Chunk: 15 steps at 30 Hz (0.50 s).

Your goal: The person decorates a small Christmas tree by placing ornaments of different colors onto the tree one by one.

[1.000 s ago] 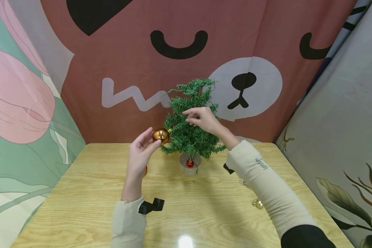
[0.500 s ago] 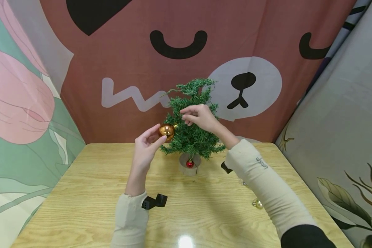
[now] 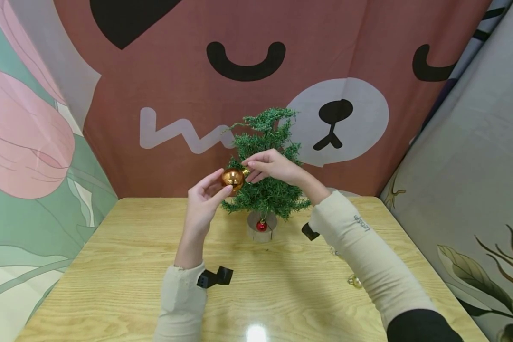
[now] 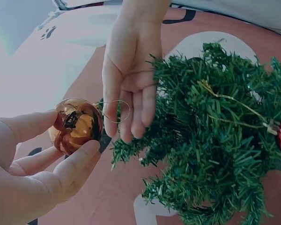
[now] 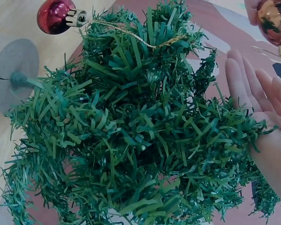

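Note:
My left hand (image 3: 200,208) pinches a shiny copper-gold Christmas bauble (image 3: 232,179) between thumb and fingers, left of a small artificial Christmas tree (image 3: 273,192). A thin gold hanging loop (image 4: 118,111) sticks out from the bauble's cap towards the right. Beside that loop is my right hand (image 3: 277,166), in front of the tree; its fingers (image 4: 137,108) look nearly straight in the left wrist view. Whether they touch the string is unclear. A red bauble (image 5: 55,17) hangs by a gold cord from a low branch, in front of the tree's round wooden base (image 3: 253,233).
A pale gold bauble (image 3: 356,281) lies on the wooden table (image 3: 124,285) at the right, near my right sleeve. Behind it, a small clear ornament (image 3: 335,252) is partly hidden by the sleeve. A printed cloth (image 3: 175,85) hangs behind the table.
My left hand has carried the copper-gold bauble right and slightly up towards the tree. The right hand has shifted slightly left and down, to the bauble's cap and loop.

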Each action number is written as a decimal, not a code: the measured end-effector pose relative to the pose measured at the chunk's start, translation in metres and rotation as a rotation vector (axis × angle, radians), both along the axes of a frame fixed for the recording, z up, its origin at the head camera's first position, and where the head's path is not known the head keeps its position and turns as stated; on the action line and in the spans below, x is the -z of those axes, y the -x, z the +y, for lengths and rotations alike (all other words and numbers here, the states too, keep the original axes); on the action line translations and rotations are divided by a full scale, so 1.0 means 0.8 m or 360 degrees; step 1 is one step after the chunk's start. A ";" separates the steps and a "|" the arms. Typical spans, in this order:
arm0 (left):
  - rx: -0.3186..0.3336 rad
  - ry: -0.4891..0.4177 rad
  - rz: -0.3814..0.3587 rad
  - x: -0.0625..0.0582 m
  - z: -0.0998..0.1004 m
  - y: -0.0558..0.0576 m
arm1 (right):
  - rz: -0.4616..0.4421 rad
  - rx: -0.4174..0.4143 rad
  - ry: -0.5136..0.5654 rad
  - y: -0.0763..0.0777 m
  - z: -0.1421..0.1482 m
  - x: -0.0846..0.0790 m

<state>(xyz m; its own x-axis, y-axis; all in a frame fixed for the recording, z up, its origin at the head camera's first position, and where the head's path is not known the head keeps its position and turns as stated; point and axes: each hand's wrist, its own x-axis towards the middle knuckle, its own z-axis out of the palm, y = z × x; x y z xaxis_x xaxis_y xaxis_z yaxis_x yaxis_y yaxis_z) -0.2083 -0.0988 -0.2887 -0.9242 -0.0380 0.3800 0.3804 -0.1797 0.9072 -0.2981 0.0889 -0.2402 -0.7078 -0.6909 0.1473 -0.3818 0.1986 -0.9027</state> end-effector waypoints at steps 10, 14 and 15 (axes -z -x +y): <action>0.0038 -0.0034 0.0039 -0.004 0.003 -0.002 | -0.0211 -0.0253 -0.0125 0.002 0.001 0.002; 0.0043 -0.0052 0.0027 -0.002 0.004 -0.002 | -0.0283 -0.0284 -0.0068 0.001 -0.001 0.000; 0.0042 -0.0057 0.0029 -0.002 0.004 -0.002 | -0.0305 -0.0283 -0.0055 0.000 -0.001 -0.001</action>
